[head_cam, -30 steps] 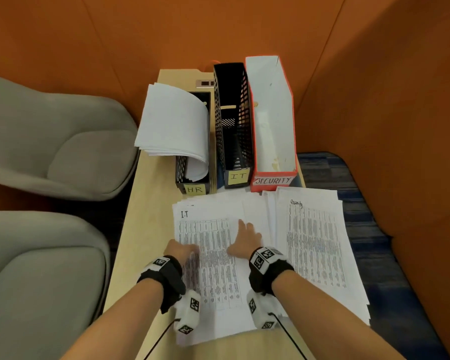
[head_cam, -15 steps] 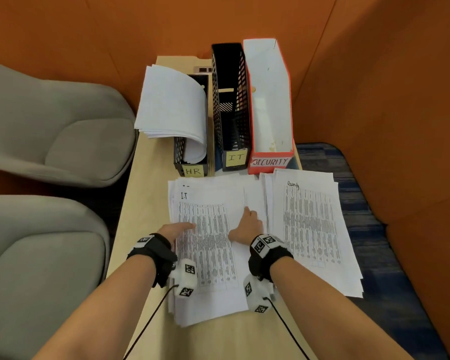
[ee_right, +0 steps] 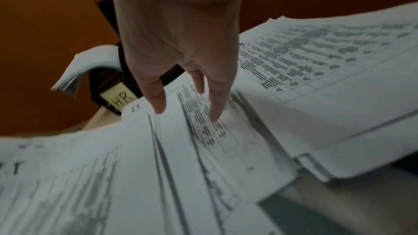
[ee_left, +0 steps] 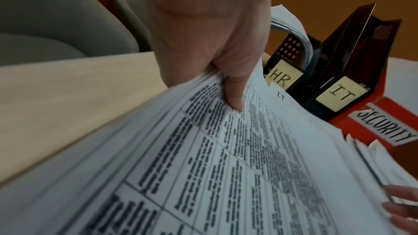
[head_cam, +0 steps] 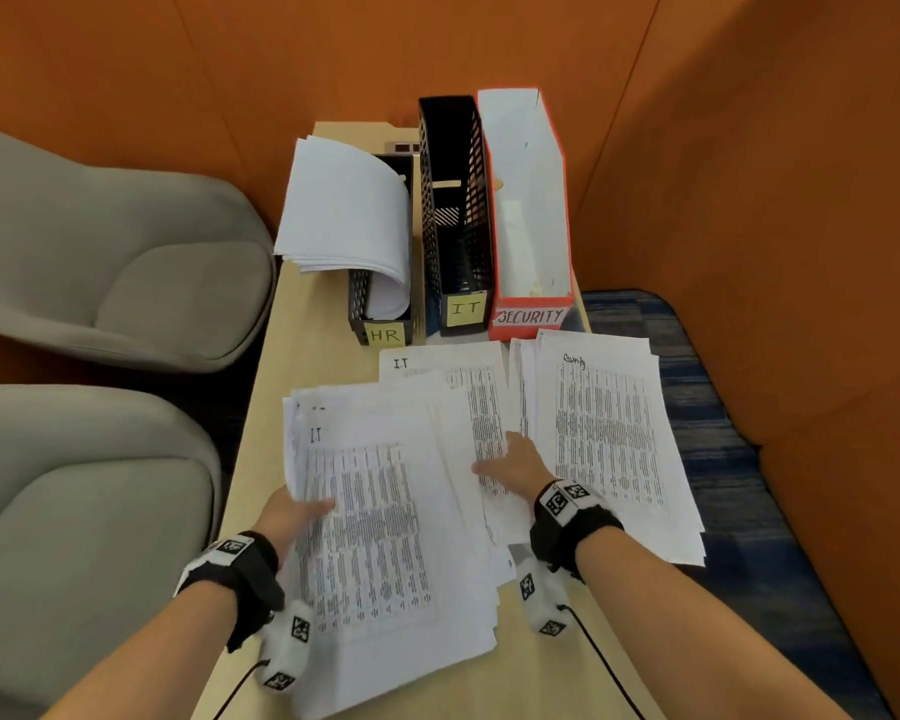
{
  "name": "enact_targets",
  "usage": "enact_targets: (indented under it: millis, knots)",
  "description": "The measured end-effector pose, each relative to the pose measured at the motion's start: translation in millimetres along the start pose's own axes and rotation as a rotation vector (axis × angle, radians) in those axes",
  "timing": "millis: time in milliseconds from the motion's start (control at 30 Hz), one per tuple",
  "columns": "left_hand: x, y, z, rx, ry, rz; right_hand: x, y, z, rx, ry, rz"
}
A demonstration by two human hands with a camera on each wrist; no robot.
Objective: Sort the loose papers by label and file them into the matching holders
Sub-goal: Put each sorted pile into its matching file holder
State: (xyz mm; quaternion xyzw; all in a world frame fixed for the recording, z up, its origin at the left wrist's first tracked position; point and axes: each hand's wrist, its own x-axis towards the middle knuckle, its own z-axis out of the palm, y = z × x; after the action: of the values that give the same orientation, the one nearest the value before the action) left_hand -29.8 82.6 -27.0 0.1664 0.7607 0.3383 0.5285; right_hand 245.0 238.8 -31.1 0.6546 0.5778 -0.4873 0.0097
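Observation:
A thick stack of printed sheets marked IT point(head_cam: 380, 537) is raised at its left edge off the table. My left hand point(head_cam: 302, 511) pinches that edge, thumb on top point(ee_left: 233, 96) and fingers hidden underneath. My right hand point(head_cam: 510, 467) lies on the fanned IT sheets point(ee_right: 203, 131) below and to the right, fingers straight. Another stack labelled Security point(head_cam: 609, 444) lies at the right. Behind stand three holders: black mesh HR point(head_cam: 380, 324) with a curled wad of papers point(head_cam: 344, 205) hanging over it, black mesh IT point(head_cam: 455, 210), and red SECURITY point(head_cam: 531, 324).
The narrow wooden table point(head_cam: 261, 407) has its left edge close by the lifted stack. Two grey upholstered seats point(head_cam: 100, 262) stand left of it. Orange walls close in behind and at the right, above blue patterned carpet point(head_cam: 723, 459).
My left hand slid from the top of the IT stack to its left edge, took hold and lifted it toward me, uncovering another IT sheet. My right hand stayed on the papers.

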Motion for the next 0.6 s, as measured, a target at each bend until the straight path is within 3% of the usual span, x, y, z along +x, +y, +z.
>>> enact_targets:
  millis: [133, 233, 333, 467, 533, 600]
  knots:
    - [-9.0, -12.5, -5.8, -0.027, -0.123, -0.028, -9.1, -5.6, 34.7, 0.06, -0.128, -0.019]
    - [-9.7, -9.4, 1.3, -0.068, -0.026, 0.031, -14.0, -18.8, 48.4, 0.013, -0.271, -0.042]
    - [-10.6, 7.5, 6.2, -0.113, 0.033, 0.128, -16.6, -21.2, 40.3, 0.128, -0.153, -0.083]
    - [-8.6, 51.4, 12.3, -0.213, -0.046, 0.251, -17.2, -31.3, 10.7, 0.344, 0.065, -0.15]
    - [4.5, 70.3, 22.7, -0.149, -0.121, 0.181, -9.8, -37.2, -3.6, 0.236, 0.188, -0.125]
    - [22.8, 74.8, 34.8, 0.024, -0.164, 0.015, 2.0, -38.1, -9.0, 0.077, 0.209, -0.036]
